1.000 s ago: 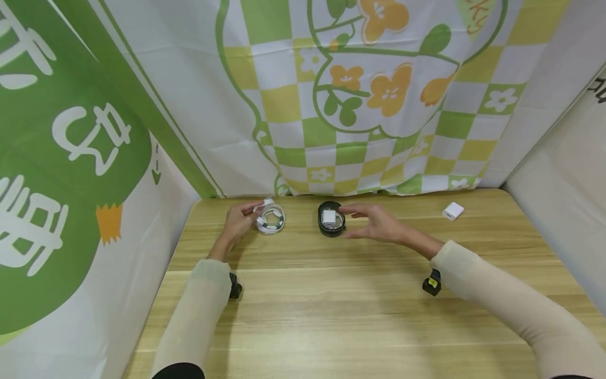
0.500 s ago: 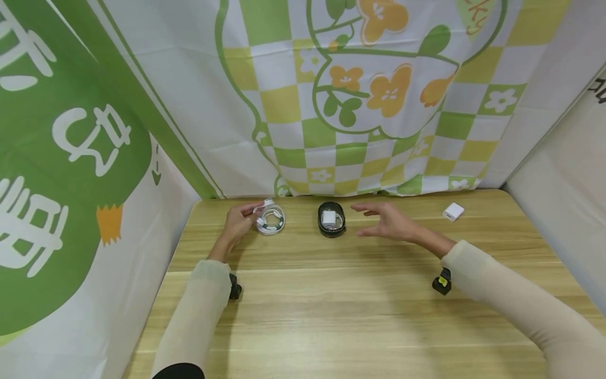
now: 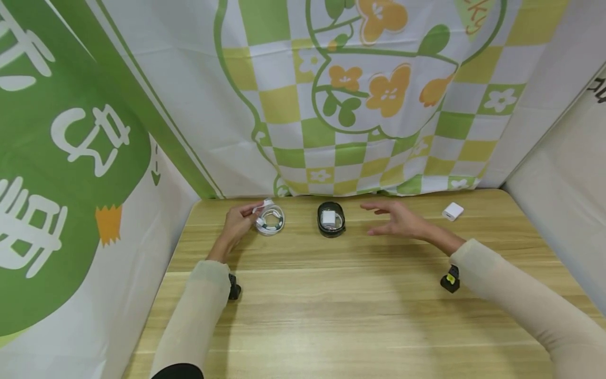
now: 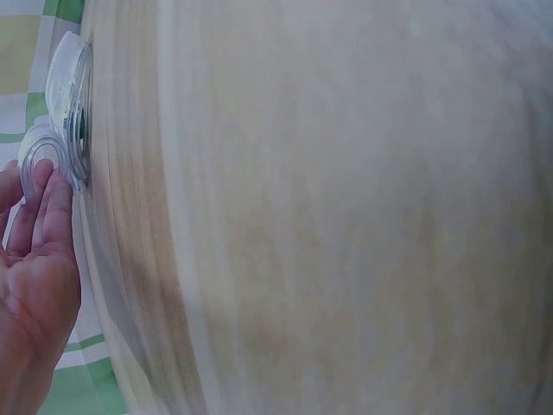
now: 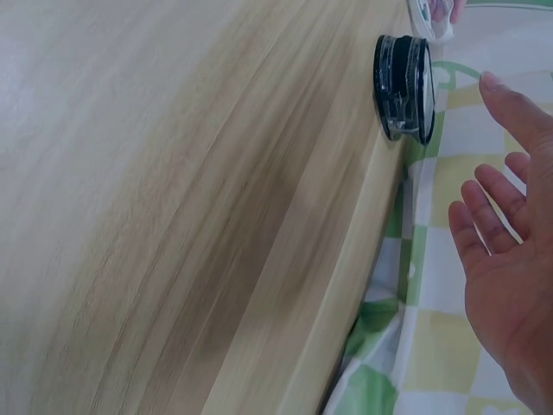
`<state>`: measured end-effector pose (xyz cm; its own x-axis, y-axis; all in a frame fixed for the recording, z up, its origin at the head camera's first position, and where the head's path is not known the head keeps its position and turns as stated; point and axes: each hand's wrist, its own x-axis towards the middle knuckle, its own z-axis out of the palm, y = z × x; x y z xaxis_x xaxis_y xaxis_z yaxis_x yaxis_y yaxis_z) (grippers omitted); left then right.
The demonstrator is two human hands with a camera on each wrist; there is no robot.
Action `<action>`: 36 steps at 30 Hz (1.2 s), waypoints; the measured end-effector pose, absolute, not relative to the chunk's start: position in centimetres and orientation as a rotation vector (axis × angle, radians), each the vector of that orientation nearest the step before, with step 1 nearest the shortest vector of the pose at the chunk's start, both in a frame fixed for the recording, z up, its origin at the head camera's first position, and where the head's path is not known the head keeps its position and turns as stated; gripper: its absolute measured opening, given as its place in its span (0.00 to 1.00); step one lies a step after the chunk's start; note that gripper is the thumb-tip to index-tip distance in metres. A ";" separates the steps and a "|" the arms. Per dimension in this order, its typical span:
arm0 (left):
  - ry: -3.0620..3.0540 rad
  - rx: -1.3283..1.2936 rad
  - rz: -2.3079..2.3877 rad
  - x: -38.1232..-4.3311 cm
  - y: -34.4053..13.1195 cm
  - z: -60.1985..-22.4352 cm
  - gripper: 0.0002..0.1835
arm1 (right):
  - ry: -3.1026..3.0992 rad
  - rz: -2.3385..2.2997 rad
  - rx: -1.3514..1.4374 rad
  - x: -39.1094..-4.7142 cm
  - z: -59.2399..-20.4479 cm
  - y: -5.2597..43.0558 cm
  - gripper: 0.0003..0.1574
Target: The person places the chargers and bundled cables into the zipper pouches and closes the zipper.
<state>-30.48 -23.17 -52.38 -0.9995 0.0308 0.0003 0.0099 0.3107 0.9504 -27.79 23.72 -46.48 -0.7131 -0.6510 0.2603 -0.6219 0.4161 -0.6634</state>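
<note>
My left hand (image 3: 238, 222) pinches a small white rounded piece (image 4: 43, 156) at the left side of a coiled white cable (image 3: 282, 220). The coil lies on the table near its back edge; the left wrist view shows it edge-on. In the middle sits a black-rimmed oval case (image 3: 320, 225), with a white charger plug (image 3: 328, 218) on or in it; which, I cannot tell. To the right of that case, apart from it, my right hand (image 3: 402, 221) has its fingers spread and holds nothing. The right wrist view shows the case (image 5: 402, 86) side-on, beyond the fingertips.
A second white charger plug (image 3: 453, 211) lies at the back right of the wooden table (image 3: 331, 310). Behind the back edge hangs a patterned green and yellow cloth (image 3: 279, 105). Cloth walls also stand at the left and right.
My right hand has drawn away from the black-rimmed case toward the right. The left hand stays at the cable coil, and the case and plugs lie where they were.
</note>
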 end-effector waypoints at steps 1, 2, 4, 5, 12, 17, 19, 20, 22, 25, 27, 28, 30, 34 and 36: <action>2.531 0.040 1.833 -30.5 -23.2 -52.4 0.20 | 2.612 -1.193 -1.179 -27.8 -46.5 23.9 0.43; 2.532 0.040 1.835 -30.5 -23.2 -52.4 0.20 | 2.612 -1.189 -1.174 -27.9 -46.5 24.1 0.43; 2.534 0.042 1.836 -30.5 -23.2 -52.4 0.20 | 2.613 -1.183 -1.166 -28.0 -46.5 24.5 0.44; 2.536 0.044 1.833 -30.5 -23.2 -52.4 0.20 | 2.616 -1.181 -1.155 -28.0 -46.4 24.6 0.44; 2.546 0.058 1.813 -30.5 -23.2 -52.4 0.20 | 2.649 -1.149 -1.102 -28.1 -46.2 26.2 0.45; 2.552 0.053 1.813 -30.5 -23.3 -52.4 0.20 | 2.644 -1.142 -1.056 -28.2 -46.2 27.3 0.45; 2.542 0.058 1.822 -30.5 -23.3 -52.5 0.20 | 2.654 -1.131 -1.047 -28.3 -46.4 27.7 0.46; 2.535 0.064 1.829 -30.5 -23.3 -52.5 0.20 | 2.659 -1.126 -1.047 -28.4 -46.4 28.0 0.46; 2.509 0.083 1.850 -30.3 -23.2 -52.2 0.20 | 2.658 -1.125 -1.047 -28.5 -46.4 28.3 0.47; 2.466 0.093 1.865 -29.8 -22.9 -51.2 0.21 | 2.653 -1.130 -1.038 -28.5 -46.3 28.9 0.48; 2.443 0.093 1.872 -29.8 -22.9 -51.0 0.21 | 2.652 -1.133 -1.029 -28.4 -46.2 29.2 0.48; 2.439 0.093 1.872 -29.8 -22.9 -51.0 0.21 | 2.655 -1.131 -1.026 -28.4 -46.1 29.3 0.48; 2.427 0.085 1.885 -30.3 -23.2 -51.9 0.21 | 2.668 -1.120 -1.023 -28.4 -46.2 29.7 0.48; 2.438 0.094 1.901 -30.5 -23.4 -52.6 0.21 | 2.684 -1.089 -0.999 -28.4 -46.2 30.4 0.49; 2.451 0.095 1.900 -30.5 -23.4 -52.6 0.21 | 2.684 -1.078 -0.978 -28.4 -46.2 30.8 0.50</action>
<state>-30.52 -23.41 -52.64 -0.9974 0.0720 0.0066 0.0244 0.2484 0.9684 -28.43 30.79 -46.17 -0.7914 -0.5930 0.1484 -0.5308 0.5463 -0.6479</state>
